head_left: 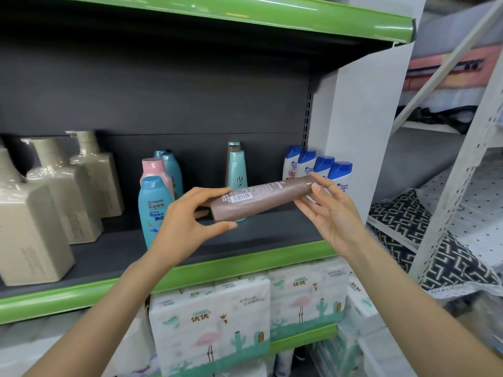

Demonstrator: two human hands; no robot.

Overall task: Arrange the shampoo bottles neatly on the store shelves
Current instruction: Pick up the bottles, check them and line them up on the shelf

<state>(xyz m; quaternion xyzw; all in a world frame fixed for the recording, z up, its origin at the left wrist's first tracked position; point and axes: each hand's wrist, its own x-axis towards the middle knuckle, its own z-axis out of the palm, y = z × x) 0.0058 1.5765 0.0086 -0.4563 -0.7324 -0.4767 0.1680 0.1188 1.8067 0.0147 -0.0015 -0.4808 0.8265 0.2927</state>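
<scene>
nearest the camera, two forearms reach up from the bottom edge toward the shelf (pixel 245 257). the left hand (pixel 187 221) sits at about 9 o'clock of the brown tube (pixel 261 200), with its fingers laid over the top of the wider crimped end and the thumb curled underneath, a half-closed pinch with daylight in the palm. the right hand (pixel 334 210) is at 3 o'clock, fingers mostly straight and spread, the thumb and first fingertips nipping the narrower cap end; the palm is open and not wrapped round.

the tube lies almost level in the air, its right end a little higher, above the dark shelf board and clear of it, barcode side up.

to do this step well, i would judge it best to turn the tube upright on its cap with the printed front outward, let one hand take the weight while the other steers, and lower it into the gap rather than drop it, since a tall tube tips easily.

just behind the tube stands a teal tube (pixel 237 170) with another behind it, the likely row to join. at 10 o'clock are the rejoice bottles (pixel 153 210), at 1 o'clock the blue-capped white bottles (pixel 324 170), and far left the beige pump bottles (pixel 68 191).
</scene>
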